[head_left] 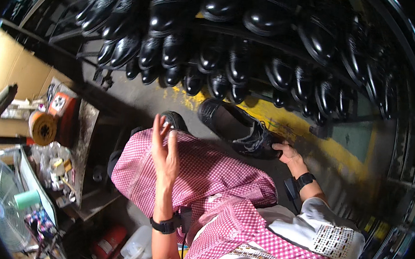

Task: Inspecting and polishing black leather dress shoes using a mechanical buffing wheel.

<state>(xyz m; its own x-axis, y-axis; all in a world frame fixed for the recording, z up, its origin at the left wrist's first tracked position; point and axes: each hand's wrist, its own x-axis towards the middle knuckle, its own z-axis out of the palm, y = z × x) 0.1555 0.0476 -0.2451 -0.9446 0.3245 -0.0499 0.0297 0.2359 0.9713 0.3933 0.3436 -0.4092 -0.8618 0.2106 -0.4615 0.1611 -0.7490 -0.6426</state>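
Note:
My right hand is closed on the toe end of a black lace-up shoe. The shoe is tilted, its dark opening and grey laces facing up, and its heel end points to the left. Fingertips curl out of sight behind the toe. My left hand is raised over my lap with its fingers stretched and apart, and nothing is in it. Below it a pink-and-white checked apron covers my knees. Each wrist wears a black band with a small box.
Ahead stands a rack with rows of shiny black shoes. On the left a workbench bears a hammer and an orange device. A fan stands lower left, and a red cylinder sits near my left elbow.

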